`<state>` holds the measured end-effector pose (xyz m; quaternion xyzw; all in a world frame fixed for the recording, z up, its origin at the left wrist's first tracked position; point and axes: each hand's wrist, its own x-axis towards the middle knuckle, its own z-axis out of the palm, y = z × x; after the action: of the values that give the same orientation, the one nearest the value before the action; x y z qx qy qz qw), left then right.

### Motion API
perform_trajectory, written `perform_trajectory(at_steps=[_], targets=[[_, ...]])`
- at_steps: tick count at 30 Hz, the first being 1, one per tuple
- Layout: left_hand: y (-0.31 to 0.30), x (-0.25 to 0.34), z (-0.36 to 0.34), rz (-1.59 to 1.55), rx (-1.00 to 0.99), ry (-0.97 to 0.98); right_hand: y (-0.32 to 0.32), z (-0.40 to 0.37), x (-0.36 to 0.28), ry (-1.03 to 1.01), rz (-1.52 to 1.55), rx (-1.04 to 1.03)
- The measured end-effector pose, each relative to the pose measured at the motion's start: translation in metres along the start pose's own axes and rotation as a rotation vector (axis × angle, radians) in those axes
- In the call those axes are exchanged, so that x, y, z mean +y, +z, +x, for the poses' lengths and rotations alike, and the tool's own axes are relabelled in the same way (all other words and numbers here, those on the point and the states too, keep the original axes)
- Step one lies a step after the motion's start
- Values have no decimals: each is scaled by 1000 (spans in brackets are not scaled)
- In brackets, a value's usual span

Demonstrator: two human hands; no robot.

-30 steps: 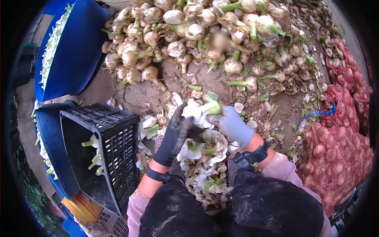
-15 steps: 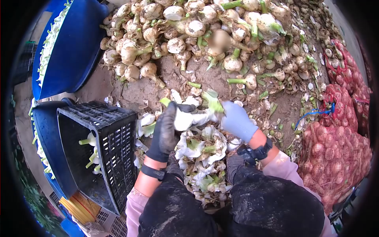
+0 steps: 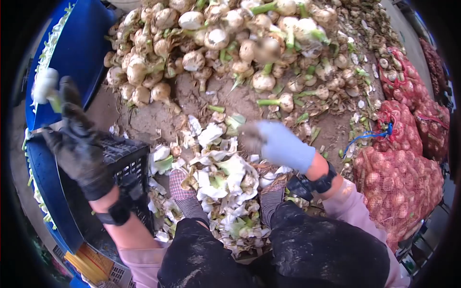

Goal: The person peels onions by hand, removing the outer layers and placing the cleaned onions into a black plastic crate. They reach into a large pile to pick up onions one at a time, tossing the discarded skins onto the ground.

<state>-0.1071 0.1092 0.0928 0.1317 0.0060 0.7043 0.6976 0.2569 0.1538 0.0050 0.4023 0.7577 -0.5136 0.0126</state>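
My left hand (image 3: 79,144), in a dark, dirty glove, is raised over the black crate with its fingers spread. Just beyond those fingers, a peeled white garlic bulb (image 3: 45,85) with a short green stem shows in front of the blue tub (image 3: 79,53); it appears to be in the air, free of the hand. My right hand (image 3: 283,144), in a light blue glove with dirty fingertips, hangs above the peelings. Its fingers are smeared by motion, and I cannot make out anything in them. White and green garlic peelings (image 3: 230,180) lie heaped between my feet.
Unpeeled garlic bulbs (image 3: 192,60) are piled on the ground ahead. The black plastic crate (image 3: 127,156) stands on my left, beside blue tubs holding trimmed bulbs. Red mesh sacks (image 3: 398,192) full of bulbs line the right side, one with a blue tie (image 3: 367,139).
My left hand has swung from the middle to the far left and opened, letting go of the peeled garlic bulb. My right hand has moved slightly left, and the view has shifted.
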Motion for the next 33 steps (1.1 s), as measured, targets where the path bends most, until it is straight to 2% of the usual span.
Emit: perform_trajectory(at_steps=[2, 3, 4, 6, 7, 8, 10, 12, 13, 14, 15, 16, 18, 19, 20, 22, 26, 28, 29, 30, 31, 32, 33], targets=[[10, -3, 13, 487, 169, 212, -10, 24, 29, -7, -586, 360], [3, -24, 13, 768, 364, 229, -11, 35, 49, 28, -914, 474], [-13, -56, 7, 1041, 564, 238, -9, 41, 67, 46, -916, 489], [-40, -96, -19, 1003, 535, -194, -13, 37, 95, 134, -1068, 519], [-47, -116, -30, 1069, 598, -311, -18, 27, 91, 210, -1032, 414], [-52, -135, -40, 1135, 667, -429, -19, 16, 81, 219, -1046, 404], [-75, -166, -61, 1213, 494, -405, -13, 1, 53, 297, -342, 493], [-63, -193, -58, 1536, 164, -246, 4, -3, 19, 335, 529, 371], [-71, -195, -61, 1707, 18, -238, 28, 5, 34, 190, 590, 337], [-75, -195, -63, 1874, -134, -240, 35, 7, 22, 101, 643, 296], [-76, -195, -66, 1766, 15, -384, 40, 9, 18, 113, 779, 253], [-76, -191, -67, 1518, 160, -432, 44, 10, 15, 129, 916, 209], [-84, -183, -72, 1381, 297, -486, 39, 5, 15, 242, 1059, -4], [-81, -180, -71, 1428, 161, -479, 42, 4, 11, 235, 1056, 5], [-76, -183, -73, 1379, 168, -471, 41, 4, 8, 239, 1054, -2], [-69, -181, -67, 1276, 261, -580, 37, 8, -1, 384, 809, -47], [-85, -179, -81, 1313, 284, -545, 46, 5, -8, 394, 787, -3], [-87, -177, -80, 1630, 79, -391, 51, 4, -9, 406, 859, 22], [-86, -177, -81, 1628, 78, -394, 48, 2, -11, 426, 861, 49], [-75, -178, -76, 1372, 229, -461, 46, 1, -12, 445, 862, 76], [-68, -178, -73, 1109, 369, -517, 59, 2, 7, 280, 711, 140], [-68, -178, -73, 1108, 368, -518, 63, 2, 16, 281, 711, 141], [-67, -178, -74, 921, 428, -566, 67, 1, 21, 113, 252, 238]])
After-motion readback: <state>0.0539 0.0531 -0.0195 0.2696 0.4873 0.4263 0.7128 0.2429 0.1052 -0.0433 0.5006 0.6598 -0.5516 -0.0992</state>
